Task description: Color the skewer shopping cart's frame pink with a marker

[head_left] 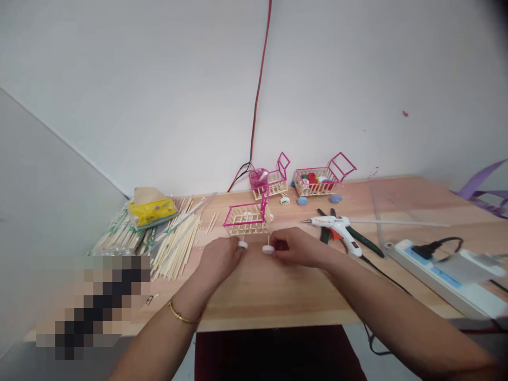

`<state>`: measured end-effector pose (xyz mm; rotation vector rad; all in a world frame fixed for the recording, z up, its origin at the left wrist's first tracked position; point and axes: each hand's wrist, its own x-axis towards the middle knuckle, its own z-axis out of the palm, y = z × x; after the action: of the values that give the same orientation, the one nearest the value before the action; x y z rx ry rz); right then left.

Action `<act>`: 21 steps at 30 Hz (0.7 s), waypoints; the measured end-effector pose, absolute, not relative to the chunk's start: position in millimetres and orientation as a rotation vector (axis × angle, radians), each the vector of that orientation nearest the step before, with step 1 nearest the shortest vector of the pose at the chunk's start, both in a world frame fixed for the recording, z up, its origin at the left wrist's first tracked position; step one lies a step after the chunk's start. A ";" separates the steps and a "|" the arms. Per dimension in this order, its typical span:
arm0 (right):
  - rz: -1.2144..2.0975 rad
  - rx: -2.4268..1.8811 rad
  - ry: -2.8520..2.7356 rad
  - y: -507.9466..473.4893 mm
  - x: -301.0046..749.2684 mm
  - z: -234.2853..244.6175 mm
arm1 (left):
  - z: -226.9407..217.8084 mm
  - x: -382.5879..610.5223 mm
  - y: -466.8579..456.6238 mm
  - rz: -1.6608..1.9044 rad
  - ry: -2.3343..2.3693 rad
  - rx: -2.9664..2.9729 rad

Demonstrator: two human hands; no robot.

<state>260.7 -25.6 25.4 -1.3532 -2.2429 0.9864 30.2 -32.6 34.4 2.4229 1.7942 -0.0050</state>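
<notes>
A miniature shopping cart (246, 224) made of pale wooden sticks, with a magenta-painted rim and handle, stands on the table in front of me. White round bottle caps serve as its wheels. My left hand (220, 259) is closed at the near left wheel (242, 245), its fingertips partly hidden. Curled around the near right wheel (268, 249), my right hand (296, 246) pinches it between thumb and fingers.
Behind are a second stick cart (273, 186), a pink cup (259, 178) and a cart with colourful caps (317, 182). To the right lie a glue gun (335, 225), dark-handled pliers (367, 242) and a power strip (436, 278). Loose sticks (178, 248) and a yellow tissue pack (153, 209) are left.
</notes>
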 end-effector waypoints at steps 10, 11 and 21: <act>0.849 -1.298 -2.273 -22.2 259.0 18.1 | 36.2 29.8 -30.5 -0.020 1.850 2.424; 0.830 -1.295 -2.275 -21.7 258.7 17.1 | 36.4 29.9 -30.6 -0.018 1.859 2.419; 0.795 -1.277 -2.203 -19.9 255.3 14.6 | 36.6 28.2 -26.8 -0.053 1.903 2.408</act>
<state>255.3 -19.9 14.6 -1.2772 -2.2026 0.7949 28.2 -26.8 36.6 2.4083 1.9030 -0.0525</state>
